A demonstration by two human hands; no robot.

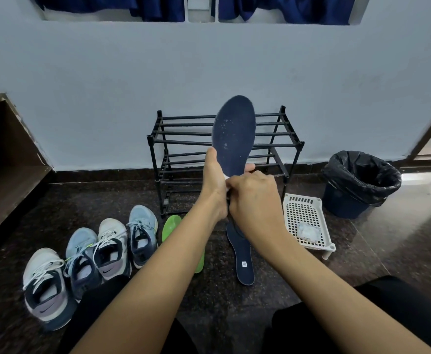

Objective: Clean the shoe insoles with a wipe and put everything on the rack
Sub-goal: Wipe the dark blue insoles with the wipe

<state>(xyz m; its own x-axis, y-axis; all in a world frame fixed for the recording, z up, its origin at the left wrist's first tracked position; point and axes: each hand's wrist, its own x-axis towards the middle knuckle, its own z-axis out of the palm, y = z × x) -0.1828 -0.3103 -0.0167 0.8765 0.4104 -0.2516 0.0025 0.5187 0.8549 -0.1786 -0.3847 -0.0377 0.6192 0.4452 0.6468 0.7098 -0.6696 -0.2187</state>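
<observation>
You are gripping the navy insole point(234, 134) upright in your left hand point(213, 180), speckled toe above it, your right hand point(256, 198) pinching an apparent wipe point(226, 176) at the heel, likely needing upward strokes next.

Black-lined bin point(360, 182) on dark floor point(349, 254), blue curtains point(153, 7) above

1. We see a navy insole point(233, 134) held upright, toe up, with pale specks on its face.
2. A second navy insole point(243, 261) lies flat on the floor, a white label near its heel.
3. A green insole point(171, 224) lies beside it.
4. The black rack point(283, 139) stands behind.
</observation>
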